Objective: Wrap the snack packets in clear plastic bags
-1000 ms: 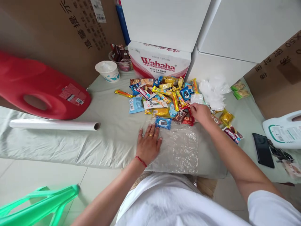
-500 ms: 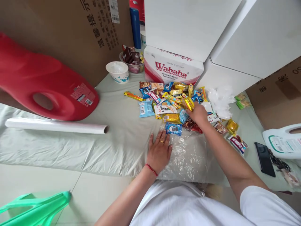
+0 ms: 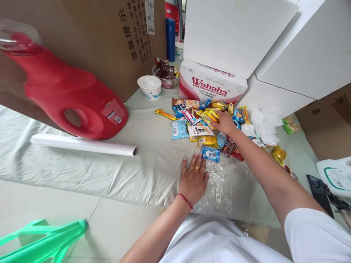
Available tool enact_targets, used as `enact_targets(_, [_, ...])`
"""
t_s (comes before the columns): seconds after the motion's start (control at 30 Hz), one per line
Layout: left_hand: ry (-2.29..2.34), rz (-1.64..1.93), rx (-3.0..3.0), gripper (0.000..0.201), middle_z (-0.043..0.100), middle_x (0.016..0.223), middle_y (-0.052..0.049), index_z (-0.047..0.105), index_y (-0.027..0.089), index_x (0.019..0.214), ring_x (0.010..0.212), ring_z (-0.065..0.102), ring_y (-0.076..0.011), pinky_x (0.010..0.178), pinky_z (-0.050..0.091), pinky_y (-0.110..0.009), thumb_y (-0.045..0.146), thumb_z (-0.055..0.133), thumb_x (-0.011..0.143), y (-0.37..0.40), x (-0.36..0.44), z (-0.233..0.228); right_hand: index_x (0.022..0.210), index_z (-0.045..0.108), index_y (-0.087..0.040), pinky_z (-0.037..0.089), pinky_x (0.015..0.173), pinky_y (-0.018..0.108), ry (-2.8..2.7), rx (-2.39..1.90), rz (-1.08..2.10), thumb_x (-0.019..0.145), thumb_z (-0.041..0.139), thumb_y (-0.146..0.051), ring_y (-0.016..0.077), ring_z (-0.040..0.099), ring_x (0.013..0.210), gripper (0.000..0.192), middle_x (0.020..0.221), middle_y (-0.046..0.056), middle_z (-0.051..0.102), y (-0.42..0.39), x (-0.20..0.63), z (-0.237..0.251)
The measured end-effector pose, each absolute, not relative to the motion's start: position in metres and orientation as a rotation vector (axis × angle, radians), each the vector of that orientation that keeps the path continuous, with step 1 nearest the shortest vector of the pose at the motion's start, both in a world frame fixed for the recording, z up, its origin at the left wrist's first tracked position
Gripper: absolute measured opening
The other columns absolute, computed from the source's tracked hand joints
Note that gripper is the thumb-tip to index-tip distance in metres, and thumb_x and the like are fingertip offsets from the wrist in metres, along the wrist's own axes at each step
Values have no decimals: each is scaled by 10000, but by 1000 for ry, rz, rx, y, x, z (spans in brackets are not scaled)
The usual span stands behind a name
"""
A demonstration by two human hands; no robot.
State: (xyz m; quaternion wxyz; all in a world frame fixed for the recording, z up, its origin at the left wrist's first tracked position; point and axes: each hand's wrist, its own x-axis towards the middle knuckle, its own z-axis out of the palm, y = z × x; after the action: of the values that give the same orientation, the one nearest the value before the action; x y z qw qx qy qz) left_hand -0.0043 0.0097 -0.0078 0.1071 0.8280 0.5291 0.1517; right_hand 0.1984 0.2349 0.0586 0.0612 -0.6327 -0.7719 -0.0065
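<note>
My left hand [image 3: 193, 182] lies flat with fingers stretched out on a clear plastic bag [image 3: 223, 188] spread on the cloth-covered surface. Just beyond its fingertips is a small blue snack packet [image 3: 210, 154]. My right hand [image 3: 226, 124] reaches into the heap of wrapped snacks, its fingers closed on a yellow snack packet [image 3: 212, 114]; the grip is partly hidden. Near it lie a white packet [image 3: 201, 130], a light blue packet [image 3: 179, 129], a gold packet [image 3: 208, 141] and a brown cocoa packet [image 3: 228, 147]. One slim yellow packet [image 3: 165, 114] rests apart at the left.
Behind the heap stands a Wahaha carton [image 3: 212, 82]. At left are a paper bowl [image 3: 149, 87], a tub of snacks [image 3: 167, 75], a red jug [image 3: 82, 98] and a white roll [image 3: 85, 145]. Crumpled clear plastic [image 3: 264, 126], a phone [image 3: 319, 193] and a white bottle [image 3: 336, 177] are on the right.
The view has swung left, so everything appears further right. My right hand has moved left and away from me across the heap with the yellow packet. My left hand has stayed flat.
</note>
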Motion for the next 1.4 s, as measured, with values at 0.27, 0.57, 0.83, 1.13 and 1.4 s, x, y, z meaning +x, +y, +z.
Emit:
enact_targets(0.27, [1520,409,2419,515,375,1653,-75,475,203,1533,1558,303,-255,1267,195,-619,320,309,1060,11,-6,-5,1071,617,-199,415,631,284,-2212,-1713,624,885,645,-459,180,548,687,321,845,17,640,80,243,108])
enact_targets(0.57, [1496,308,2432,606,385,1649,-65,505,217,1513,1560,301,-272,1260,217,-606,100,402,927,14,-12,-2,1446,527,-163,460,995,496,-2612,-1555,725,906,695,-543,337,541,1139,681,1302,184,615,6,230,56])
enact_targets(0.83, [1555,282,2470,515,391,1642,-90,521,227,1499,1550,319,-303,1245,200,-658,242,421,994,9,-6,0,1310,615,-151,489,928,440,-2332,-1679,578,1043,493,-376,294,558,1049,370,1136,146,669,-4,219,49])
enact_targets(1.13, [1516,267,2503,543,387,1642,-120,485,199,1525,1537,343,-304,1244,171,-673,224,410,988,10,-7,-1,1513,455,-85,356,1111,550,-2464,-1856,291,970,602,-491,392,441,1298,694,1450,224,543,-24,185,38])
enact_targets(1.4, [1553,382,2462,515,433,1616,-123,489,234,1531,1524,367,-322,1240,142,-691,284,339,1041,11,-2,-3,1424,546,-107,408,996,534,-2697,-1704,302,995,564,-365,367,500,1151,501,1272,196,629,-17,215,50])
